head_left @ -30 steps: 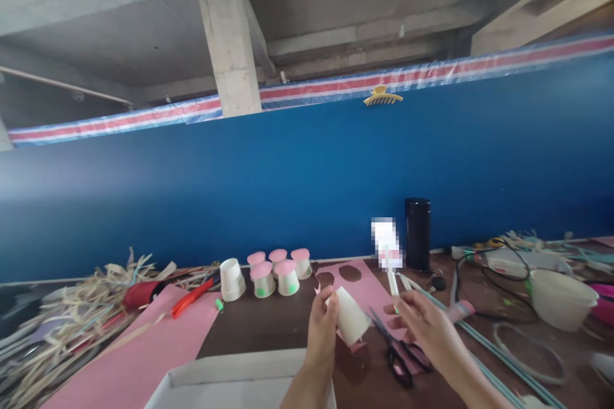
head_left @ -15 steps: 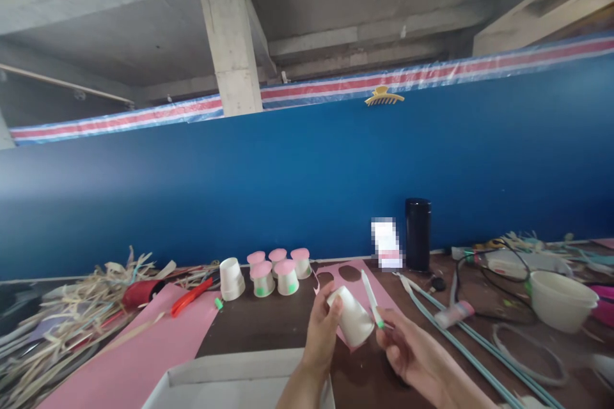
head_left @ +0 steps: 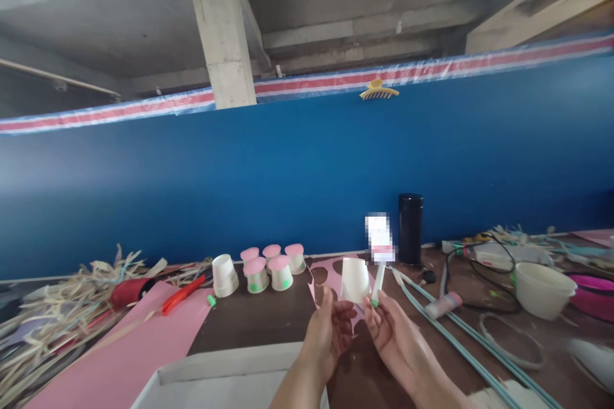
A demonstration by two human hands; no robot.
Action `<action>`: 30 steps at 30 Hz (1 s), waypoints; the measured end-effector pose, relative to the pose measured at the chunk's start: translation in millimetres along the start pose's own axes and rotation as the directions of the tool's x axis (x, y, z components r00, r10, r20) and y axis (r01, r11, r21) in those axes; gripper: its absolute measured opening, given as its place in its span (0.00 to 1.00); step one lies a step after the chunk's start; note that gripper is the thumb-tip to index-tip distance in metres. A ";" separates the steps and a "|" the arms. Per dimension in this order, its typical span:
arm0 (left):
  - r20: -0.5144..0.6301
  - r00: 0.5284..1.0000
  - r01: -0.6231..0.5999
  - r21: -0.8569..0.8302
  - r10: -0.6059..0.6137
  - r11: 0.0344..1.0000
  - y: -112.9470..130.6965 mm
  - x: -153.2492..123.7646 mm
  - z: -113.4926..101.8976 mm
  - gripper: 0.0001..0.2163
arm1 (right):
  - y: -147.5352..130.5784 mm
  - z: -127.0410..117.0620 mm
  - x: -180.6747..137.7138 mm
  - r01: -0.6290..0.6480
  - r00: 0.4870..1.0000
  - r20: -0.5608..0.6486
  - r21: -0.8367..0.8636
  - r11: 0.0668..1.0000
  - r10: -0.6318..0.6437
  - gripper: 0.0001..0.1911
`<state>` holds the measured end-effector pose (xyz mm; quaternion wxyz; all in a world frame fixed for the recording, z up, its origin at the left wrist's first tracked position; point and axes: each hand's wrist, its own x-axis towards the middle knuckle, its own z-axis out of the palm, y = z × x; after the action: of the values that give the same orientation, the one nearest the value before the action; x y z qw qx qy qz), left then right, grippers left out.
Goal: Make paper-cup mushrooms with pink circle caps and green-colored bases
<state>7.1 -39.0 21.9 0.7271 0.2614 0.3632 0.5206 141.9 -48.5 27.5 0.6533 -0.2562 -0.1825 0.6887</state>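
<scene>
A white paper cup [head_left: 355, 280] is held upside down between both of my hands, raised a little above the brown table [head_left: 254, 323]. My left hand [head_left: 330, 332] pinches its lower rim from the left. My right hand [head_left: 391, 335] touches the cup's right side and also grips a thin white stick with a green tip [head_left: 378, 285], which points upward. Behind the cup lies a pink sheet with round holes [head_left: 330, 271]. Several cups with pink tops [head_left: 271, 266] stand at the back, beside a stack of plain white cups [head_left: 224, 275].
A pile of straw strips [head_left: 57, 319] and red-handled pliers [head_left: 182, 294] lie at the left on pink paper [head_left: 119, 358]. A black cylinder [head_left: 410, 229] stands by the blue wall. White bowl [head_left: 542, 289], cables and long green rods [head_left: 460, 345] fill the right. A white box edge [head_left: 215, 374] is near me.
The cup has been turned from lying tilted to upside down and raised. My right hand moved in with the stick and now touches the cup. The scissors are out of sight.
</scene>
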 end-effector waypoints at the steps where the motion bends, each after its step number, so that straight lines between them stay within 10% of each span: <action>1: 0.031 0.998 0.055 -0.049 -0.054 0.997 -1.3 -2.0 3.3 0.28 | 2.0 0.6 -0.7 -0.001 1.000 0.008 0.015 1.000 0.001 0.08; 10: -0.015 0.997 -0.071 -0.410 0.071 0.909 -3.1 0.8 4.8 0.10 | 16.1 0.5 -4.8 -0.111 0.992 0.022 -0.269 0.957 0.122 0.12; 16: -0.218 0.958 -0.272 -0.495 0.185 0.825 6.3 13.4 -12.4 0.05 | 1.1 0.2 -5.5 0.218 0.969 0.094 -0.757 0.616 -0.227 0.13; 22: -0.277 0.948 -0.283 -0.508 0.157 0.814 6.5 14.8 -10.1 0.03 | -4.4 4.0 -16.6 0.423 0.894 0.327 -0.840 0.338 -0.307 0.11; 30: -0.267 0.951 -0.276 -0.511 0.155 0.814 7.9 15.1 -12.5 0.04 | -6.7 -0.6 -16.6 0.432 0.871 0.291 -0.837 0.335 -0.396 0.17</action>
<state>-4.4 -22.1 16.4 0.6640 0.0275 0.2447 0.7060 147.9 -64.5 32.8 0.5723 -0.4895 -0.5820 0.3069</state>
